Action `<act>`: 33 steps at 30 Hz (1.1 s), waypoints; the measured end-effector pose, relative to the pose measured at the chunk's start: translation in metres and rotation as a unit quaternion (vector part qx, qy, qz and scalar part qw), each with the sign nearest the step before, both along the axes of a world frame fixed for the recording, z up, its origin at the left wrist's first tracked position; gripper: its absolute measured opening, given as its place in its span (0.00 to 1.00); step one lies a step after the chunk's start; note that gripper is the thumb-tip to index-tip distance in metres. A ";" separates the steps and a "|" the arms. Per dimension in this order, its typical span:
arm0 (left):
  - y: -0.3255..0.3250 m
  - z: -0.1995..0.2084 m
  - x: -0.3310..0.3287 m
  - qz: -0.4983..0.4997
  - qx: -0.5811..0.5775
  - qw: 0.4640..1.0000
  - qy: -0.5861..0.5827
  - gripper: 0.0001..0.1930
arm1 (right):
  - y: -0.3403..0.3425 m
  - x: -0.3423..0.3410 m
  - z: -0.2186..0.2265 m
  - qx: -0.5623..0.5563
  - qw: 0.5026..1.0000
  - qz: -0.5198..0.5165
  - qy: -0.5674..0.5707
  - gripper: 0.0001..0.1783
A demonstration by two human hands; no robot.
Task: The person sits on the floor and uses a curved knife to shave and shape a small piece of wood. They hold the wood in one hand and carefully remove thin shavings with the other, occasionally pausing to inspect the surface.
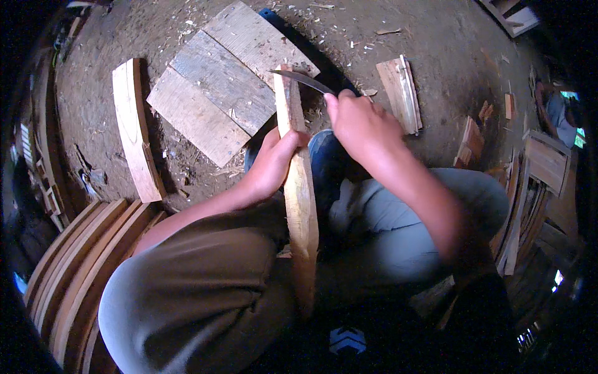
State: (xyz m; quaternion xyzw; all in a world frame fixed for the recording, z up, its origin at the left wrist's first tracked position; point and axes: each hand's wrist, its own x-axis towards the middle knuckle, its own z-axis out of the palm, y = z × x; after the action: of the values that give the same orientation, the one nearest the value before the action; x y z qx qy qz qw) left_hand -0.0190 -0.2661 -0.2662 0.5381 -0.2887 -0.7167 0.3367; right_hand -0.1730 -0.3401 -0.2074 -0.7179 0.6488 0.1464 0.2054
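A long, pale, slightly curved piece of wood runs from my lap up between my knees, its far end over the edge of a low plank-topped stool or board. My left hand is closed around it a little below that far end, thumb across the wood. In my right hand is a knife with a dark, curved blade. The blade points left and lies across the wood near its far end. The knife's handle is mostly hidden in my fingers.
The plank top sits ahead, strewn with shavings. On the dirt floor lie a curved board at left and a split wood piece at right. Curved wooden pieces are stacked at my left; more wood stands at far right.
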 end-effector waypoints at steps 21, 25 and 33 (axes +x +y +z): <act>0.000 0.008 -0.001 -0.004 0.002 0.999 -0.041 0.17 | -0.005 -0.004 0.006 0.027 0.999 -0.025 -0.015 0.26; -0.004 0.006 -0.010 -0.027 -0.003 0.999 -0.034 0.17 | -0.017 -0.013 -0.010 0.007 0.999 -0.047 -0.021 0.25; 0.000 0.003 0.001 -0.019 0.002 0.999 -0.051 0.18 | -0.004 -0.002 0.005 0.038 0.998 -0.035 -0.022 0.26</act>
State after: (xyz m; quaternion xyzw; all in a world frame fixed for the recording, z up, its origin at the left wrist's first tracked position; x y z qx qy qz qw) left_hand -0.0178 -0.2663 -0.2634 0.5688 -0.3139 -0.6957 0.3065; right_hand -0.1746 -0.3438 -0.2022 -0.6898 0.6625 0.1476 0.2518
